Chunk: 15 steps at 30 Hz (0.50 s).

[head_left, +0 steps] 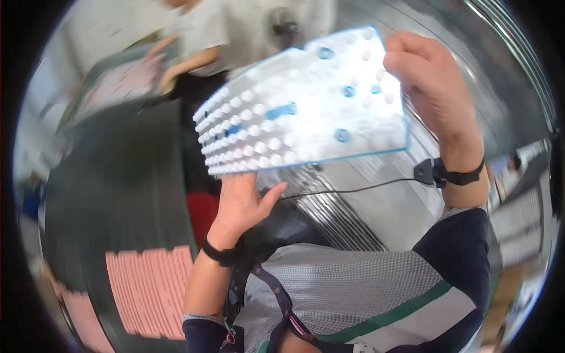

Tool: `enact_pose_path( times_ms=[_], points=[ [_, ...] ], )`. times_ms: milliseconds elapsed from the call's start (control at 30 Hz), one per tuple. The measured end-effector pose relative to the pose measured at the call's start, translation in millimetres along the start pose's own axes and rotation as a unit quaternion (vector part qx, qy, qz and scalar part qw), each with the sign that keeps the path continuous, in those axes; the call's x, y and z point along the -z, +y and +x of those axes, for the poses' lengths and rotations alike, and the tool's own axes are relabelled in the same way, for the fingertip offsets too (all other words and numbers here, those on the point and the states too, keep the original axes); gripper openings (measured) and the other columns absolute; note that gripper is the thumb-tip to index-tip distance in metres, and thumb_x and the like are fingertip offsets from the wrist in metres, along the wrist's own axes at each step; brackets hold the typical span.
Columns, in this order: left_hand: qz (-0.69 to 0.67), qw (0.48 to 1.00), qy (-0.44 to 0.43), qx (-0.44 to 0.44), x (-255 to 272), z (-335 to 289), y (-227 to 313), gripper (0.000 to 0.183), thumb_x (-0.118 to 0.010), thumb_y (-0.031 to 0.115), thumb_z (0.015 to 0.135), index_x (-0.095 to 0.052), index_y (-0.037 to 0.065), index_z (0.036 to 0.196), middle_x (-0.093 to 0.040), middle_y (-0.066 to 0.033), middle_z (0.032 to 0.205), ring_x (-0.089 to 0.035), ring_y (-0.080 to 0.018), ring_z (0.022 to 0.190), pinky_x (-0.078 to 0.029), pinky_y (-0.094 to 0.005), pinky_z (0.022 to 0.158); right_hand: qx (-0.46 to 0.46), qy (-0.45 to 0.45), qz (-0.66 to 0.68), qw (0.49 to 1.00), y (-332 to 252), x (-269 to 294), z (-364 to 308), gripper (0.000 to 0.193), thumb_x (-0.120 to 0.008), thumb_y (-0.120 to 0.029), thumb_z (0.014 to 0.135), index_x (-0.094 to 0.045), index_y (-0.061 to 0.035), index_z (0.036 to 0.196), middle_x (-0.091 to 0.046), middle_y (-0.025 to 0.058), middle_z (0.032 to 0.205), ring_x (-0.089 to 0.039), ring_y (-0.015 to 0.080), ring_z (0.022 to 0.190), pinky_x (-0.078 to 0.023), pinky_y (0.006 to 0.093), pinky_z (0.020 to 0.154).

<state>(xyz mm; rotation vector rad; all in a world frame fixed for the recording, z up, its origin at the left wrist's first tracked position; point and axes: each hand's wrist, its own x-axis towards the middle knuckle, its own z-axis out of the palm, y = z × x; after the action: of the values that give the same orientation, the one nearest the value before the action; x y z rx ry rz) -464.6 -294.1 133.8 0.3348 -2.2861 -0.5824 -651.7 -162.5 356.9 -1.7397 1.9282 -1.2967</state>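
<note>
A flat, shiny, see-through panel (318,112) with blue edges is raised in front of me. Rows of white round knobs cover its left part, and blue printed marks lie across it; glare washes out the rest. My right hand (432,82) pinches its upper right corner between thumb and curled fingers. Below its lower left edge is my left hand (242,203), thumb stretched out to the side and off the panel. The other left fingers pass behind the panel and are mostly hidden, so whether they touch it is unclear.
A dark green belt-like surface (129,194) runs along the left, with a stack of pink ridged sheets (150,291) on it. Metal rods (341,223) lie beneath my arms. A cable (353,190) leads from my right wristband. Another person (200,41) handles pink pieces at the far left.
</note>
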Motion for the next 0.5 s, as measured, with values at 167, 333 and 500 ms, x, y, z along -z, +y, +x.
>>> enact_pose_path(
  times_ms=[167, 333, 500],
  points=[
    [-0.066, 0.968, -0.122, -0.209, -81, 42, 80, 0.064, -0.073, 0.032, 0.075, -0.049, 0.000, 0.125, -0.042, -0.0259, 0.133, -0.040, -0.0420, 0.122, -0.031, -0.0447, 0.103, -0.248, 0.248, 0.083, 0.933, 47, 97, -185, 0.015, -0.062, -0.018, 0.085, -0.057, -0.0085, 0.074, -0.054, -0.0055, 0.068, -0.048, 0.0036, 0.061, -0.038, 0.0194, 0.057],
    [-0.170, 0.899, -0.233, -0.329, -158, 32, 138, 0.051, -0.066, 0.037, 0.079, -0.058, 0.004, 0.117, -0.053, -0.0202, 0.124, -0.050, -0.0364, 0.114, -0.039, -0.0449, 0.096, -0.417, 0.375, 0.139, 0.816, 90, 96, -349, 0.010, -0.061, -0.014, 0.085, -0.060, -0.0083, 0.077, -0.058, -0.0037, 0.070, -0.052, 0.0045, 0.061, -0.040, 0.0194, 0.055],
    [-0.092, 0.739, -0.633, -0.212, -213, 43, 159, 0.054, -0.062, 0.037, 0.082, -0.051, -0.002, 0.119, -0.057, -0.0189, 0.114, -0.049, -0.0380, 0.112, -0.037, -0.0476, 0.095, -0.503, 0.377, 0.167, 0.759, 146, 85, -410, 0.013, -0.059, -0.017, 0.087, -0.060, -0.0071, 0.079, -0.059, -0.0023, 0.071, -0.054, 0.0069, 0.063, -0.046, 0.0220, 0.058]
  ],
)
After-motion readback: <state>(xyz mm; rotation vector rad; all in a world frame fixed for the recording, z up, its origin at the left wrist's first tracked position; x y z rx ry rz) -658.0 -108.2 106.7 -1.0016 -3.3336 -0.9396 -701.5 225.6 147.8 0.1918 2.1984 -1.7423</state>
